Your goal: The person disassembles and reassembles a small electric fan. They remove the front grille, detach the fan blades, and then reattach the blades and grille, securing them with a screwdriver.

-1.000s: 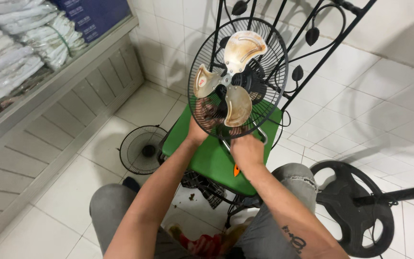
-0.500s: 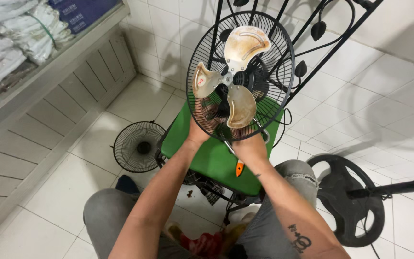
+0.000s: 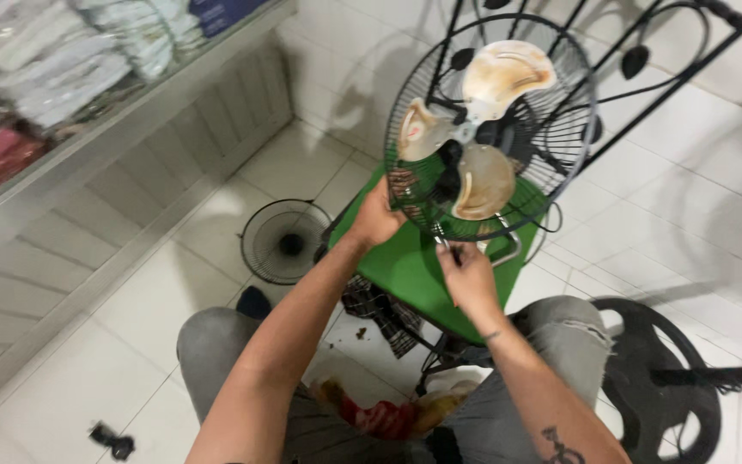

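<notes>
Two hands on fan cage (image 3: 560, 172), left hand (image 3: 377, 219) grip clamped on rim, right hand (image 3: 467, 275) grip pinched below it, green stool (image 3: 405, 266) beneath

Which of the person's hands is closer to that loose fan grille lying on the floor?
Left. The left hand grips the fan cage's lower left rim, just right of the floor grille. The right hand is farther right, under the cage's bottom edge.
</notes>
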